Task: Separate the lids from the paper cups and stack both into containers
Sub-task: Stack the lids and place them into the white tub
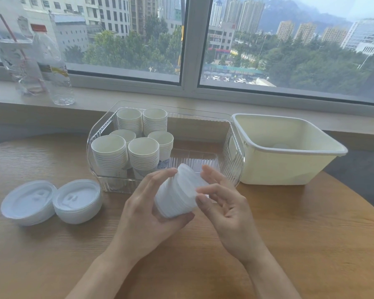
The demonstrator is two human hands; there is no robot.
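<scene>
Left hand (147,212) grips lid stack (177,193), right hand (222,203) fingertips pinching its top rim. Clear bin (231,169) of cup stacks (143,156) just behind, cream tub (289,165) right. Stack axis tilts up-right.

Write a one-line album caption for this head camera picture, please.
Both hands, left hand and right hand, hold a stack of lids before a clear bin of paper cups.
</scene>
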